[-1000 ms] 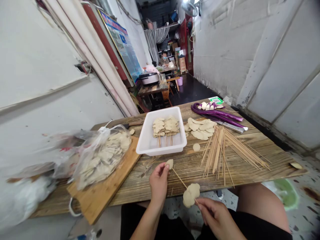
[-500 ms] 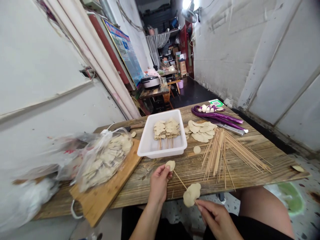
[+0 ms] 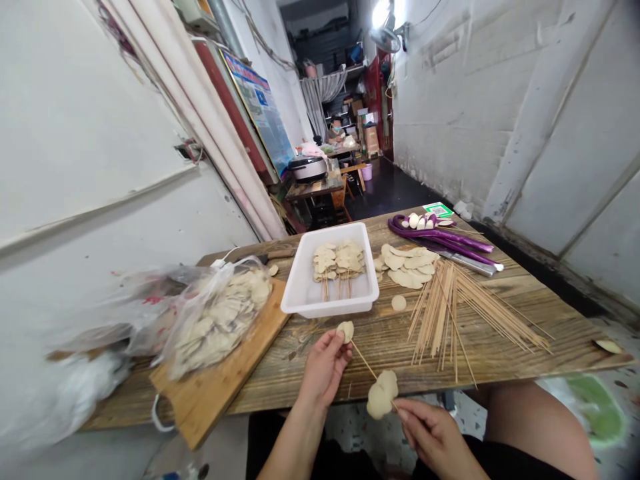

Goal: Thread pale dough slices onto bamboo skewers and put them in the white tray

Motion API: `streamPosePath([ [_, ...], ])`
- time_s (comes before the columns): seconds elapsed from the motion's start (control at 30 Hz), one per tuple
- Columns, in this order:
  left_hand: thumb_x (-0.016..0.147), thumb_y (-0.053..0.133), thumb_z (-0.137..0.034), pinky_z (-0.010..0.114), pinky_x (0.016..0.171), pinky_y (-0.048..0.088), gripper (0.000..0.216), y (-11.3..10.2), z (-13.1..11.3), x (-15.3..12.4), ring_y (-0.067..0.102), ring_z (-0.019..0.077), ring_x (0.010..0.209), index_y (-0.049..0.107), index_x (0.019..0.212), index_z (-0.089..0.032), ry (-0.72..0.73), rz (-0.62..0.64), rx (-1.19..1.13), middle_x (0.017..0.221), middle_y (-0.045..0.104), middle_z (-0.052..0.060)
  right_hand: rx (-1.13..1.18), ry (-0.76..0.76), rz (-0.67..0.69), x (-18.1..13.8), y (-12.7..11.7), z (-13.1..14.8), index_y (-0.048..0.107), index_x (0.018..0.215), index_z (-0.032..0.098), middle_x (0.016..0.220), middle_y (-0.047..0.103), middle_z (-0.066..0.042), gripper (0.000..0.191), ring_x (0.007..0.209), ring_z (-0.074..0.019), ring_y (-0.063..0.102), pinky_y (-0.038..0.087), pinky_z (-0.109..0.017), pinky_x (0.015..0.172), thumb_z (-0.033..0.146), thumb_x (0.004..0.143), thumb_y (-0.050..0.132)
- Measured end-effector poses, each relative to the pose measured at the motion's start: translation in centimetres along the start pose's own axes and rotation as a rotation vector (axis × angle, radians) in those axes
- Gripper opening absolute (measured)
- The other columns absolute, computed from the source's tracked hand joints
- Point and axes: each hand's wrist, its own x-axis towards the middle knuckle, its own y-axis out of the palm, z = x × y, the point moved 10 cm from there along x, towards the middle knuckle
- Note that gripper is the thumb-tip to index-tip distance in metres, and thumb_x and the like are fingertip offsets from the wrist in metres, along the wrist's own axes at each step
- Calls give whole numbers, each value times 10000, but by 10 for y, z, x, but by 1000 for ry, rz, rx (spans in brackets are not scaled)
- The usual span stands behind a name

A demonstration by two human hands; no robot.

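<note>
My left hand (image 3: 327,363) pinches a small pale slice (image 3: 346,331) at the far tip of a thin wooden skewer (image 3: 364,360). Lower on that skewer, a cluster of pale round slices (image 3: 383,395) is threaded close to my right hand (image 3: 434,430). The right fingers are closed on the skewer's near end. Beyond my hands stands a white plastic tray (image 3: 330,309) holding several finished skewers of the same slices (image 3: 339,259). One loose slice (image 3: 399,303) lies on the table to the right of the tray, with a pile of slices (image 3: 407,265) behind it.
Bare skewers (image 3: 445,310) fan out at right, near purple eggplants (image 3: 440,237) and a knife (image 3: 467,263). A plastic bag of slices (image 3: 225,320) rests on a wooden board (image 3: 200,407) at left. A person (image 3: 337,130) sits far back at another table.
Both hands still hold the same skewer, in nearly the same pose. The whole view has shifted slightly, with the table and its things appearing a little further right.
</note>
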Motion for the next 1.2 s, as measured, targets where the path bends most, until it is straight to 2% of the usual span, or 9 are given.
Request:
streamPosePath([
  [0.37,620,787,-257,162,548,472,263,1,0,2,547,74,623,643,776,-101,-16,-5,-34,709,608,30,167,78,42,8,3,-10,672,975,121,470,361,78,587,380,-42,251,169,-183,375,650,774,514],
  [0.5,618,790,-251,160,542,469,267,4,2,4,536,67,613,646,787,-102,-41,10,-31,701,603,25,213,100,75,9,7,-20,655,1011,134,468,353,89,559,363,-35,230,158,-174,358,628,789,516],
  [0.63,589,807,-256,152,531,465,280,0,-3,5,531,62,607,648,761,-102,8,-29,8,681,594,16,174,92,70,9,7,-17,661,1006,137,473,348,85,541,381,-46,241,182,-177,371,614,799,511],
  [0.83,521,836,-294,147,500,445,346,-7,-1,6,528,64,591,655,741,-97,15,-89,26,668,599,21,-143,-114,-39,2,-6,15,705,917,150,509,452,30,439,476,-114,432,357,-220,480,505,867,451],
  [1.0,527,827,-318,147,490,441,343,-10,-5,5,525,62,583,662,724,-90,84,-122,92,664,598,22,-401,-280,-23,-9,-6,33,665,1047,170,596,577,-15,353,550,-148,540,428,-232,546,330,926,376],
  [1.2,552,823,-257,147,479,448,296,-7,6,4,551,77,573,652,725,-86,-40,-79,4,646,610,35,-457,-364,-26,-13,-9,41,645,1084,176,603,591,-18,358,550,-146,556,442,-226,560,291,942,338],
])
